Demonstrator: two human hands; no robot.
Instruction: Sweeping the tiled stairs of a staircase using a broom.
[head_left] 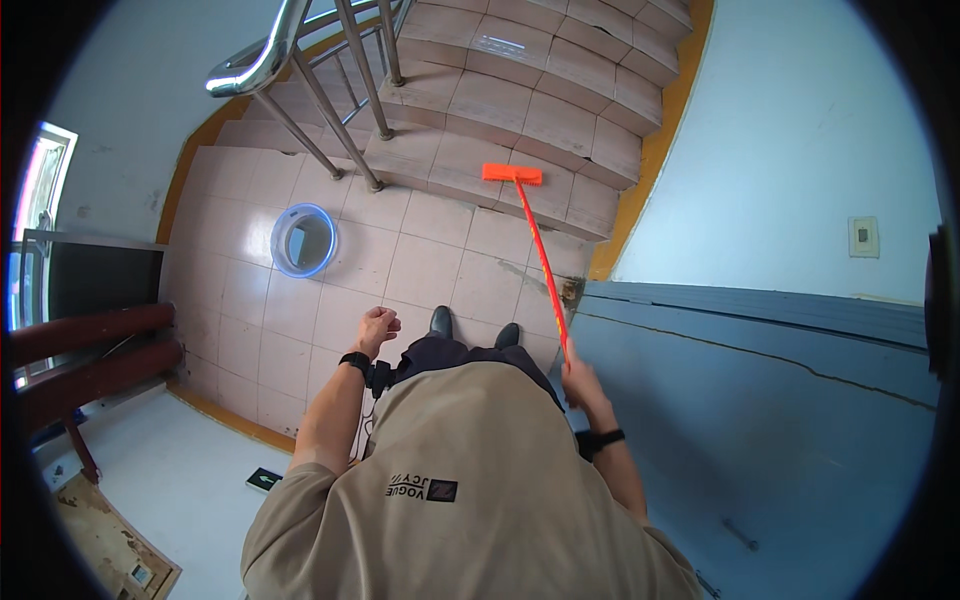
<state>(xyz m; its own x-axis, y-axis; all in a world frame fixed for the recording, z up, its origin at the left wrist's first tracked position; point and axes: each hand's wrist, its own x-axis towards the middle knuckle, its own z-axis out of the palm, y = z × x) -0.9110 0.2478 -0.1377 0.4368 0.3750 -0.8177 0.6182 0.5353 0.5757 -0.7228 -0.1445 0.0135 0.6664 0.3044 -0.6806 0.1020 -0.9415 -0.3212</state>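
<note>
**Right hand grips a long-handled scrub brush at the foot of a staircase**

At the far left of the frame, a bright window [38, 200] stands above thick maroon pipes [95, 335], with a dark panel [108, 278] between. Lower down, a small dark sign [263, 480] with a white arrow is set on the pale wall.

In the left-centre, a round bucket [331, 243] with a blue rim sits on the pink tiled floor [425, 222], a greyish surface showing inside it. Above it, a polished steel handrail [265, 65] comes in from the top edge, its posts meeting the tiles and steps.

The left hand [378, 328], near the middle, is apart from the bucket; its fingers are curled into a loose fist, and nothing shows in it. Two dark shoes [441, 321] stand just to its right.

Right of centre, the orange-headed scrub brush [543, 255] slants up to the lower part of the tiled staircase [545, 90]; whether its head touches a step, I cannot tell. The right hand [580, 383] is closed around the lower end of its red handle.

Farther right are a blue-grey door [740, 400] and, above it, a switch plate [863, 237].
</note>
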